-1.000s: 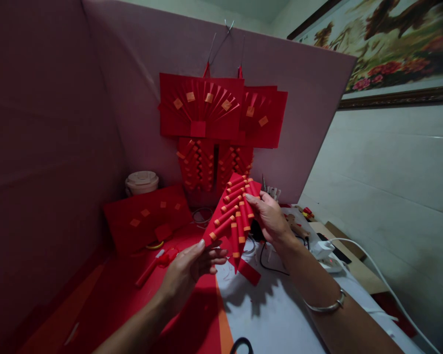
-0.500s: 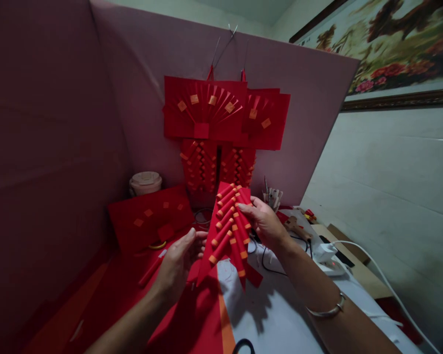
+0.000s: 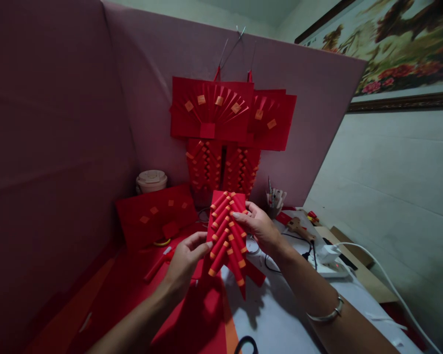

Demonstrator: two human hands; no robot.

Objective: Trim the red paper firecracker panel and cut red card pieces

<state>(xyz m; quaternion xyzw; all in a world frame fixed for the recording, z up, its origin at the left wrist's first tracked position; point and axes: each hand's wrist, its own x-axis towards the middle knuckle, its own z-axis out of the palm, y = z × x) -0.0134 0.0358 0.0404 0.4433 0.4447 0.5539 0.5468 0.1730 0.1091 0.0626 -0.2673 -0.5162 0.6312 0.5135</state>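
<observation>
Upright in front of me is a red paper firecracker decoration (image 3: 222,235), made of small rolled tubes with orange bands slanting down both sides of a red card backing. My right hand (image 3: 263,230) is closed on its right edge, thumb on the front and fingers behind. At the left edge, my left hand (image 3: 185,256) pinches the card, its thumb by the tube ends. A folded red paper panel (image 3: 157,211) with orange squares leans behind my left hand. Near that hand lies a red stick-like piece (image 3: 155,268) on the red paper.
Red fan panels (image 3: 212,110) and similar firecracker strips (image 3: 204,169) hang on the pink partition. A white lidded bucket (image 3: 151,181) stands behind left. On the right are a pen holder (image 3: 275,200), a glue gun (image 3: 300,229) and a power strip (image 3: 328,268). A black scissor handle (image 3: 246,344) shows at the front.
My left hand has moved right and taken hold of the decoration's left edge. The decoration has dropped slightly and turned to face me more squarely. The view has shifted a little.
</observation>
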